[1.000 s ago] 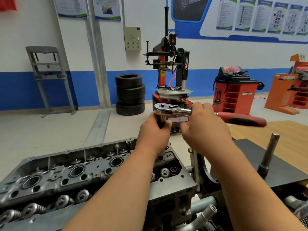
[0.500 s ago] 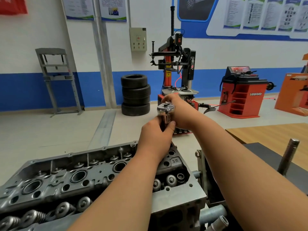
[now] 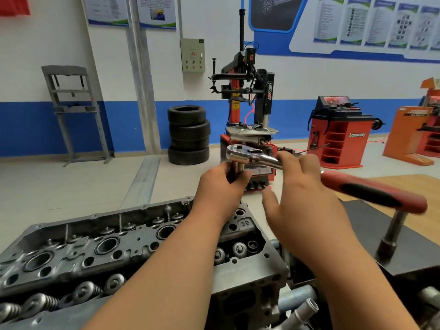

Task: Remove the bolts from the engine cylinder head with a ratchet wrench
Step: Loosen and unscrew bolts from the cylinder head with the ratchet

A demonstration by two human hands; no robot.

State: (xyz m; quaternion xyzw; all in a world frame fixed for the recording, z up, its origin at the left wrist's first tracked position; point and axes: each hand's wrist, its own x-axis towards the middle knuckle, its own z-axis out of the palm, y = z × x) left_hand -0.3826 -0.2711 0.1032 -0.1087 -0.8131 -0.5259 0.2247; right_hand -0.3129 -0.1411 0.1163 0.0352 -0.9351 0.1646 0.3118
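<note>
- The ratchet wrench is at centre frame, raised above the far right corner of the cylinder head. Its chrome head points left and its red handle runs off toward the right edge.
- The left hand sits just below the chrome head, its grip wrapped round the extension bar that drops from the wrench. This is probably to hold the bar plumb so the socket does not tip off the fastener.
- The right hand lies over the shank between the chrome head and the red handle. Its fingers stretch across the shank and its thumb is spread away, all somewhat blurred. The grip looks wide, more a push on the lever than a clasp.
- The bolt being worked is hidden behind the left hand and forearm, so I cannot tell whether the socket is seated on it.
- The cylinder head fills the lower left of the frame. Its long open trough holds a row of valve springs, and the round wells along its top look dark and empty.
- At the right, a black mat on the desk carries a second bar tool standing nearly upright. It is likely parked there within reach.
- At the upper right, a red cabinet has open shelves whose contents are too small to make out.
- A tyre stack stands on the floor left of centre.
</note>
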